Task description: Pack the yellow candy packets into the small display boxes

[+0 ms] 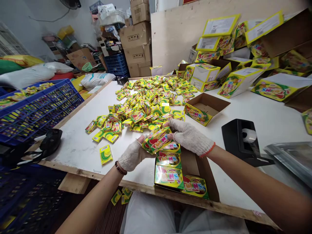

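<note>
Between my two gloved hands are several small yellow-green candy boxes (157,139) marked "TWINS", held together above the near edge of the table. My left hand (133,155) grips their left side, and my right hand (188,135) grips their upper right side. Just below them stands an open cardboard carton (211,175), with a column of the same small boxes along its left side and more at its near right corner. Brown cardboard shows in the rest of it. A large heap of candy boxes (146,104) lies beyond my hands, and a single box (106,154) lies left of my left hand.
An open display carton (207,109) sits right of the heap, with a black tape dispenser (240,139) nearer me. Many printed cartons (207,76) are stacked at the back right. At the left stands a blue crate (65,100) full of small boxes.
</note>
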A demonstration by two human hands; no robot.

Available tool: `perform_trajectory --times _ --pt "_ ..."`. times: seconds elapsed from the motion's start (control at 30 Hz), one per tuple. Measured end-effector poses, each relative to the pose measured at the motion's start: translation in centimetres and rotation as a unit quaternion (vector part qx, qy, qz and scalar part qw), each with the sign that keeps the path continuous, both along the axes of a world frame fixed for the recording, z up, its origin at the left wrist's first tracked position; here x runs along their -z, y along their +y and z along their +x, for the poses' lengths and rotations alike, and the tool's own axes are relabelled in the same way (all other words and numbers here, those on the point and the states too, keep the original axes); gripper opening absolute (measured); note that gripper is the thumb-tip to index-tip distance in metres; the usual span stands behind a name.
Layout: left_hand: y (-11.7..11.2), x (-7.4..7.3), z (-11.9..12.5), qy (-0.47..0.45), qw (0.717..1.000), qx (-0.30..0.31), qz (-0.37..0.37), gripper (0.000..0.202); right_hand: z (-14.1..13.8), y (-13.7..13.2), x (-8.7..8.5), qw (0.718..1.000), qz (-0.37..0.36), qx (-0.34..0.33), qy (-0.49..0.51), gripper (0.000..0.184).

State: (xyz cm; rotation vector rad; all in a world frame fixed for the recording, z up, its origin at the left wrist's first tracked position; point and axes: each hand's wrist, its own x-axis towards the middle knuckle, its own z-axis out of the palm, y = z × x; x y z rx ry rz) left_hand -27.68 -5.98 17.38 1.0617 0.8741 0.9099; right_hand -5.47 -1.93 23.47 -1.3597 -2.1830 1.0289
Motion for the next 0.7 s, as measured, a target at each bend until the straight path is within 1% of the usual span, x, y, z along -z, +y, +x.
perform_trajectory --times 0.03,0.07,0.1,0.13,0.17,0.2,0.23,0.27,0.33,0.37,0.4,0.47,0.53,0.6,0.63,0.67,0.7 --pt "-0.4 -1.1 0.5 0.003 1.000 0.018 0.011 0.071 -0.3 -0.1 -0.1 1.000 0.001 0.009 0.010 0.036" --pt "-0.8 -2.1 0.9 0.032 0.999 0.023 0.037 0.069 -0.5 -0.3 -0.3 0.999 0.018 0.021 0.019 0.035" --pt "-1.1 -2.8 1.2 0.080 0.994 0.017 0.074 0.064 -0.5 -0.5 -0.5 0.998 0.058 0.029 0.017 0.035" --pt "-1.2 -3.3 1.5 0.139 0.983 0.003 0.118 0.058 -0.4 -0.9 -0.7 0.993 0.119 0.025 -0.002 0.036" --pt "-1.4 -3.6 1.7 0.196 0.967 -0.012 0.162 0.050 -0.2 -1.4 -0.9 0.981 0.190 0.013 -0.032 0.039" --pt "-1.4 -3.6 1.9 0.245 0.948 -0.020 0.201 0.043 0.0 -1.9 -1.1 0.964 0.257 -0.007 -0.070 0.041" --pt "-1.5 -3.5 2.1 0.282 0.931 -0.020 0.232 0.040 0.2 -2.4 -1.2 0.944 0.307 -0.036 -0.115 0.042" --pt "-1.6 -3.2 2.3 0.307 0.917 -0.017 0.253 0.041 0.5 -2.8 -1.3 0.925 0.336 -0.070 -0.164 0.040" --pt "-1.8 -2.3 2.7 0.337 0.902 -0.011 0.268 0.048 0.7 -3.7 -1.1 0.894 0.344 -0.122 -0.261 0.031" --pt "-1.9 -1.7 2.9 0.348 0.899 -0.011 0.266 0.052 0.7 -4.1 -0.9 0.883 0.335 -0.134 -0.301 0.027" --pt "-2.0 -1.1 3.1 0.357 0.897 -0.015 0.260 0.055 0.6 -4.4 -0.6 0.874 0.325 -0.138 -0.332 0.024" --pt "-2.2 -0.1 3.3 0.364 0.899 -0.024 0.244 0.059 0.2 -4.8 0.0 0.866 0.316 -0.141 -0.360 0.021" --pt "-2.4 0.6 3.4 0.352 0.906 -0.021 0.236 0.066 -0.5 -5.1 0.4 0.867 0.315 -0.146 -0.358 0.021" --pt "-2.7 0.9 3.4 0.320 0.914 -0.025 0.250 0.076 -0.9 -5.2 0.1 0.873 0.305 -0.155 -0.346 0.020" --pt "-3.0 0.9 3.3 0.305 0.913 -0.043 0.267 0.079 -0.8 -5.2 -0.3 0.880 0.295 -0.156 -0.339 0.018" --pt "-3.2 0.8 3.2 0.296 0.909 -0.075 0.286 0.081 -0.5 -5.1 -0.8 0.888 0.285 -0.150 -0.328 0.016" --pt "-3.5 0.6 3.1 0.294 0.898 -0.117 0.305 0.077 0.0 -4.9 -1.3 0.900 0.275 -0.135 -0.310 0.014"
